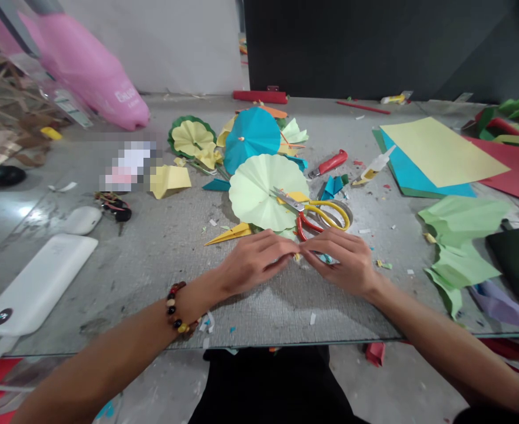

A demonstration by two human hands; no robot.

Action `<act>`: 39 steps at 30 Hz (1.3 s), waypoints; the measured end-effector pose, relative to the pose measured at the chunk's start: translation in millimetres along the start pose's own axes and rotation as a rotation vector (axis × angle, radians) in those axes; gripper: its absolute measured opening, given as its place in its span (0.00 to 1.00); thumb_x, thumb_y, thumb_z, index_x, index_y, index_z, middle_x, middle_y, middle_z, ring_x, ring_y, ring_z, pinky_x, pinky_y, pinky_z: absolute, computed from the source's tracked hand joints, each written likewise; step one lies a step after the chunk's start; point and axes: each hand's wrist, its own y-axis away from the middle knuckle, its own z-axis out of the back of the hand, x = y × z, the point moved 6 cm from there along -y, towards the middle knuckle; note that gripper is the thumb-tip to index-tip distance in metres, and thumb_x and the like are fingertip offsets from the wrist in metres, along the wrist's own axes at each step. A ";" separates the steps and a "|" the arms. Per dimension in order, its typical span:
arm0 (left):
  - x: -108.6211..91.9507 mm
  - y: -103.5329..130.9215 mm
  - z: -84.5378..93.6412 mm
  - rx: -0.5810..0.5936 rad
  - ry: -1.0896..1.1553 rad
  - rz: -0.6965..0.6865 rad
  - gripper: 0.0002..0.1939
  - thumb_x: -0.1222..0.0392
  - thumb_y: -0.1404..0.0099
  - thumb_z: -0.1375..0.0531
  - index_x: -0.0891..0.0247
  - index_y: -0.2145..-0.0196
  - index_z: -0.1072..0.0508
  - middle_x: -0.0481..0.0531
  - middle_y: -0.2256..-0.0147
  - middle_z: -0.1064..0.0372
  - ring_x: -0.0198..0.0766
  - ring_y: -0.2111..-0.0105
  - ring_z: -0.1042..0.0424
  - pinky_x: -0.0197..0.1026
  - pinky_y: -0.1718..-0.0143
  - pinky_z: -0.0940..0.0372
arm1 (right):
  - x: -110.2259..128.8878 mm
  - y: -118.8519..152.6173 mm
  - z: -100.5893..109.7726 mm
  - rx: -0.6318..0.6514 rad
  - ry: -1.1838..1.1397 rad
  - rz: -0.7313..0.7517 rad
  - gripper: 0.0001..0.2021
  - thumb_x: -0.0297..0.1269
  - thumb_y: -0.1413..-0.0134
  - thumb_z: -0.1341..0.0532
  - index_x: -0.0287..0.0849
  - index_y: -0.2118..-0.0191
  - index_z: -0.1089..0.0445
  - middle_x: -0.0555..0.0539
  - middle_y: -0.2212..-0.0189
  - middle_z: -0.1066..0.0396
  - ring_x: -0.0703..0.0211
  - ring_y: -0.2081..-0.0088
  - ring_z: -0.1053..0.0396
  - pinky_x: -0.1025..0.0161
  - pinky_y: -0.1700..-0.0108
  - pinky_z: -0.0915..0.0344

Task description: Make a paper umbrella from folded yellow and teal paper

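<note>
Fingertips of my left hand (259, 259) and my right hand (343, 259) meet in a pinch above the table, near its front. Whatever lies between them is too small and covered to make out. Just beyond the fingers rests a pale green pleated paper disc (259, 191) with a scalloped edge. Scissors (327, 212) with one yellow and one red handle lie partly over it, blades on the disc. A roll of tape (350, 215) shows behind their handles. Left of the disc's lower edge is a folded yellow paper cone (230, 234). Behind stands a blue pleated paper disc (254, 138).
A red utility knife (332, 162) and a glue bottle (376, 166) lie right of the discs. Farther right are coloured paper sheets (445, 153) and crumpled green paper (462, 235). A white power bank (38, 282) and a pink bottle (91, 65) are on the left.
</note>
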 end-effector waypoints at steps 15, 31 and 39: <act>-8.0 -1.9 10.7 -0.113 -0.081 0.029 0.04 0.66 0.29 0.38 0.62 0.57 0.26 0.48 0.63 0.20 0.33 0.62 0.21 0.35 0.58 0.26 | 0.8 6.8 -2.4 0.004 -0.117 -0.058 0.12 0.23 0.43 0.32 0.42 0.54 0.24 0.46 0.60 0.17 0.61 0.61 0.18 0.67 0.59 0.20; -5.4 -0.1 3.3 -0.078 -0.043 0.046 0.05 0.67 0.28 0.40 0.61 0.55 0.28 0.51 0.61 0.26 0.35 0.61 0.27 0.38 0.58 0.29 | 8.1 6.6 0.4 -0.103 -0.043 -0.077 0.11 0.22 0.45 0.34 0.47 0.60 0.25 0.50 0.67 0.22 0.63 0.70 0.22 0.66 0.69 0.22; 0.3 -2.4 1.6 0.001 -0.047 0.032 0.05 0.63 0.28 0.39 0.63 0.56 0.26 0.53 0.61 0.30 0.39 0.59 0.30 0.42 0.55 0.31 | 8.9 8.3 -0.9 -0.092 -0.043 -0.050 0.11 0.22 0.45 0.33 0.47 0.60 0.25 0.50 0.68 0.25 0.65 0.71 0.24 0.67 0.70 0.25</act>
